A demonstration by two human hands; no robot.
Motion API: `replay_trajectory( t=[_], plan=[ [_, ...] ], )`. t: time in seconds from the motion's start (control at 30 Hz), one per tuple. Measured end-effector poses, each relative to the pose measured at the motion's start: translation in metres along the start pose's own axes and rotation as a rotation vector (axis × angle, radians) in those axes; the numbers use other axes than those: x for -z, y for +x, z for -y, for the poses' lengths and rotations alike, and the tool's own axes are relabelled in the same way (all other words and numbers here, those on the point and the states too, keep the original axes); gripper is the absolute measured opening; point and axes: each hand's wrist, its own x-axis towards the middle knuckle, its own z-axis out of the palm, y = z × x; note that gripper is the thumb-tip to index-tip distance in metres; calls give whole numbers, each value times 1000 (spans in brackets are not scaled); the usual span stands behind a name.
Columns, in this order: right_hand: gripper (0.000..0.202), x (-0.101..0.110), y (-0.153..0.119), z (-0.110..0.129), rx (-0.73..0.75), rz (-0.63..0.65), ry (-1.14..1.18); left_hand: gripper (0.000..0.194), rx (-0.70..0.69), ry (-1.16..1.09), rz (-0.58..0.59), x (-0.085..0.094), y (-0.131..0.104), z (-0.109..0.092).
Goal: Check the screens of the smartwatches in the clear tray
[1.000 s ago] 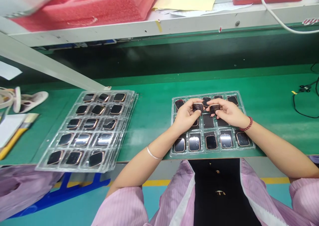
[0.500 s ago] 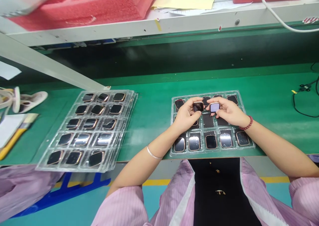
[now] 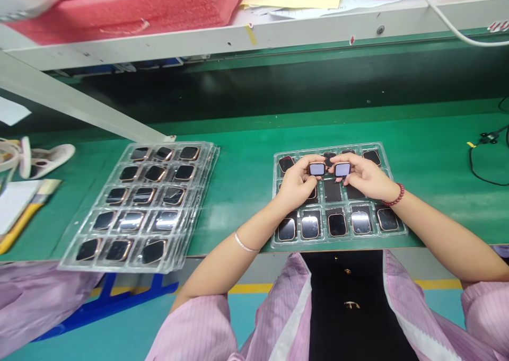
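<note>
Two gold-rimmed smartwatch bodies without straps are held side by side above a clear plastic tray (image 3: 338, 242). My left hand (image 3: 299, 183) is closed on the left smartwatch (image 3: 317, 169), whose screen is lit pale. In my right hand (image 3: 368, 179) is the other smartwatch (image 3: 342, 169), also lit pale, gripped at its edges. The tray below carries several dark-screened watches in its pockets, such as a watch (image 3: 337, 225) in the near row. Pockets under my hands, including a dark pocket (image 3: 332, 190), show no watch. My hands cover part of the tray's middle.
A stack of clear trays (image 3: 159, 265) filled with watches stands to the left on the green bench (image 3: 242, 191). Further left lies a yellow-handled brush (image 3: 24, 220). Overhead, a white shelf (image 3: 286, 32) bears pink foam (image 3: 178, 11) and papers. Black cables (image 3: 487, 138) lie at right.
The left smartwatch's screen has gone from dark to lit pale. Both hands keep nearly the same place, and the whole view has shifted slightly.
</note>
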Motion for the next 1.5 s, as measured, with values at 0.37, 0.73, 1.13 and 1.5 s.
replay_trajectory(
  t=[0.37, 0.73, 1.13, 1.5],
  plan=[
    [55, 4, 1, -1, -63, -37, 88, 57, 2, -100, 46, 4, 1, -1],
    [45, 0, -1, 5, -51, -16, -82, 58, -26, 41, 25, 2, -4, -4],
    [45, -2, -1, 5, -55, -13, -117, 52, -48, 171, 14, 1, -5, -11],
    [45, -1, 0, 4, -36, 0, -115, 51, -73, 260, 16, -1, -6, -14]
  ],
)
